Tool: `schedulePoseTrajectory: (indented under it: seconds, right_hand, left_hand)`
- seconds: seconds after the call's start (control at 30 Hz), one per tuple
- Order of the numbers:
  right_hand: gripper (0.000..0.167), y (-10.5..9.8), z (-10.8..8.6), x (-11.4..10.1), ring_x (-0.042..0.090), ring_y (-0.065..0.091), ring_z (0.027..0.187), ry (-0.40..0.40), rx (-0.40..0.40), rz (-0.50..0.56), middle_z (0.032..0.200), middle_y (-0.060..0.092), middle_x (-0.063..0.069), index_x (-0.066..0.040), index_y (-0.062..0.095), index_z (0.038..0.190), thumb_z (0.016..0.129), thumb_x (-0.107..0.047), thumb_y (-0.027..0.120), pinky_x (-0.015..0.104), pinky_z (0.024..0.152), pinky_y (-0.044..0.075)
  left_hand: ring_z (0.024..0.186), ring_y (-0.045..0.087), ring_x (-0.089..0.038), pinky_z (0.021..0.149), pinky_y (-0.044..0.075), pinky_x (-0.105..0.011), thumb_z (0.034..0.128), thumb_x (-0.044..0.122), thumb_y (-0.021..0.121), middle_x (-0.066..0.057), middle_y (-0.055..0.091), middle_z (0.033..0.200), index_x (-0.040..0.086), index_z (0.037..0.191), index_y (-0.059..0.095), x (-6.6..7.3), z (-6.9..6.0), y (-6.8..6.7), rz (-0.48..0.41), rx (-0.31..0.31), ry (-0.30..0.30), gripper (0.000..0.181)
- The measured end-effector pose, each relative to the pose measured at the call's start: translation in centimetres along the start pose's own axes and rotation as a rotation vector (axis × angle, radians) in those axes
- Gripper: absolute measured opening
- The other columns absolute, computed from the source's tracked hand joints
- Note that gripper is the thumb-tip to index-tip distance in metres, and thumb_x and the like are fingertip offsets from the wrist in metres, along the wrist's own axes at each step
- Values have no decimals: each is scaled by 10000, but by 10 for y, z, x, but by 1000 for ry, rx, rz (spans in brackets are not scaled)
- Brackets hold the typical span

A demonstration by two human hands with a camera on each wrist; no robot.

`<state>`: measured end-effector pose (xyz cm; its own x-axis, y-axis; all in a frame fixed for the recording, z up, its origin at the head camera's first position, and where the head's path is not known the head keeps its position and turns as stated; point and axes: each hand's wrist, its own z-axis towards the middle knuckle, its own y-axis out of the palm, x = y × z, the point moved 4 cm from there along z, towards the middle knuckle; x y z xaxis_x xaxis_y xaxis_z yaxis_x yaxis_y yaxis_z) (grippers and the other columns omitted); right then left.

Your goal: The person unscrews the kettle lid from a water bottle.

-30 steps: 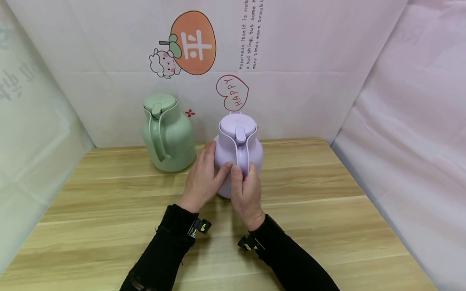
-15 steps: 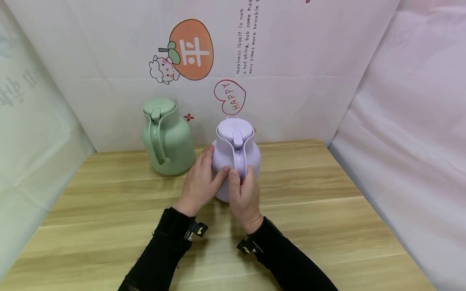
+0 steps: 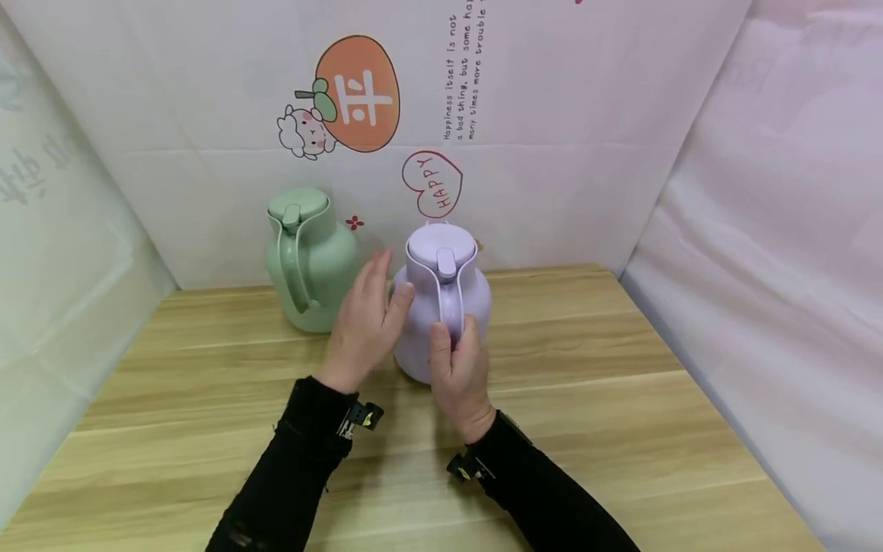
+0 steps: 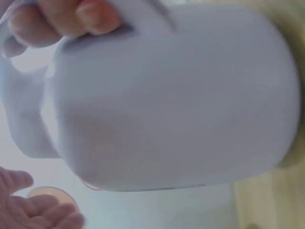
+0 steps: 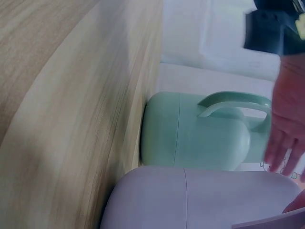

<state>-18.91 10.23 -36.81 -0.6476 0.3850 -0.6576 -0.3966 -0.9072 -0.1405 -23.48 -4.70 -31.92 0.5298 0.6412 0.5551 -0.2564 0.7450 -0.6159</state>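
A purple jug (image 3: 414, 337) stands upright on the wooden table, its handle toward me. My right hand (image 3: 461, 376) grips that handle, thumb on its near side; in the left wrist view the right hand's fingers (image 4: 66, 16) curl round the handle. My left hand (image 3: 366, 318), fingers straight, is at the jug's left side, a little off its body; the right wrist view shows this left hand (image 5: 288, 114) apart from the purple jug (image 5: 228, 195). Behind and left of it, a green jug (image 3: 320, 268) stands upright with its lid on, partly covered by the left hand.
The wooden table (image 3: 586, 429) reaches to a white printed cloth (image 3: 552, 192) at the back, with a cloth side wall (image 3: 779, 230) on the right and another (image 3: 69, 253) on the left. The green jug (image 5: 200, 133) stands close beside the purple one.
My left hand has come away from the purple jug's side, moving slightly left and up. The right hand keeps its grip on the handle. The head view has shifted a little.
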Motion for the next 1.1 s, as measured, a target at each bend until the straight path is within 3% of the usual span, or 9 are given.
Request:
schedulePoseTrajectory:
  seconds: [0.17, 0.37, 0.57, 0.83, 1.1]
  right_hand:
    - [409, 1, 0, 0, 233, 622, 706, -16, 17, -28, 808, 622, 123, 14, 558, 1016, 1097, -382, 491, 369, 608, 504]
    - [429, 0, 0, 0, 236, 608, 713, -10, 17, -48, 824, 612, 125, 11, 558, 1028, 1098, -405, 486, 378, 616, 494]
    - [404, -1, -1, -1, 240, 618, 736, 11, 4, -44, 850, 616, 127, 9, 555, 1041, 1100, -386, 489, 378, 627, 501]
    - [368, 0, 0, -2, 236, 615, 744, 7, 2, -26, 858, 616, 128, 10, 553, 1036, 1097, -349, 500, 364, 626, 497]
    - [336, -1, 0, -1, 217, 584, 723, -5, -2, -17, 838, 597, 114, 7, 550, 1041, 1095, -320, 500, 336, 615, 474]
  left_hand:
    - [1544, 327, -372, 1231, 291, -574, 1076, 646, 300, -233, 330, 1658, 9, 1604, 341, 13, 18, -14, -2, 49, 90, 828]
    - [1563, 308, -319, 1238, 277, -572, 1051, 704, 273, -189, 363, 1656, 40, 1596, 386, 33, 37, -23, 36, 11, 205, 867]
    - [1570, 303, -269, 1254, 264, -532, 1061, 670, 284, -148, 383, 1656, 99, 1608, 392, 47, 54, -23, 88, -69, 277, 798]
    - [1576, 291, -239, 1260, 257, -506, 1067, 553, 372, -95, 354, 1679, 146, 1621, 381, 52, 72, -22, 116, -226, 364, 688]
    - [1541, 361, -270, 1250, 284, -486, 1027, 570, 403, -73, 391, 1663, 224, 1576, 478, 53, 79, -13, 172, -360, 387, 653]
